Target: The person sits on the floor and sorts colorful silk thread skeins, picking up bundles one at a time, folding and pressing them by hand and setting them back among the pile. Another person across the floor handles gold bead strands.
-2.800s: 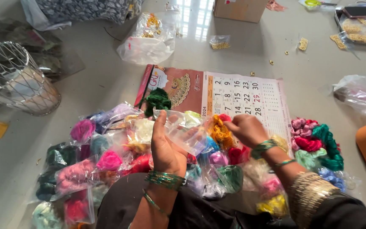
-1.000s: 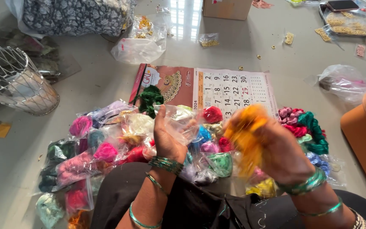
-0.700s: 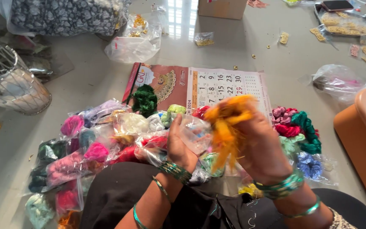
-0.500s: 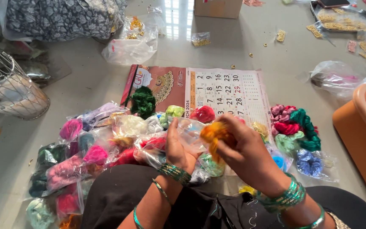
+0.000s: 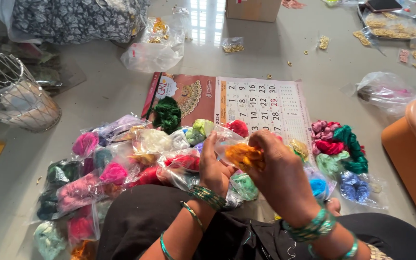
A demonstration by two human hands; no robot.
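My left hand (image 5: pixel 214 166) grips a small clear plastic bag (image 5: pixel 227 144) by its edge. My right hand (image 5: pixel 280 173) presses a bundle of orange-yellow thread (image 5: pixel 243 156) into that bag. Both wrists wear green bangles. Around my hands lie several bagged thread skeins: pink (image 5: pixel 85 143), red (image 5: pixel 185 161), pale green (image 5: pixel 201 130) and a loose dark green one (image 5: pixel 167 113). More loose skeins, pink, green and blue (image 5: pixel 340 154), lie to the right.
A wall calendar (image 5: pixel 261 103) lies flat on the grey floor beyond the skeins. A white wire basket (image 5: pixel 10 94) stands at left, an orange tub (image 5: pixel 412 154) at right. Plastic bags (image 5: pixel 152 50), a cardboard box (image 5: pixel 252 8) and a tray of trinkets (image 5: pixel 393 24) sit further back.
My right hand lifted the orange-yellow thread up, then brought it down and left into the clear bag held by my left hand. The camera view shifted slightly.
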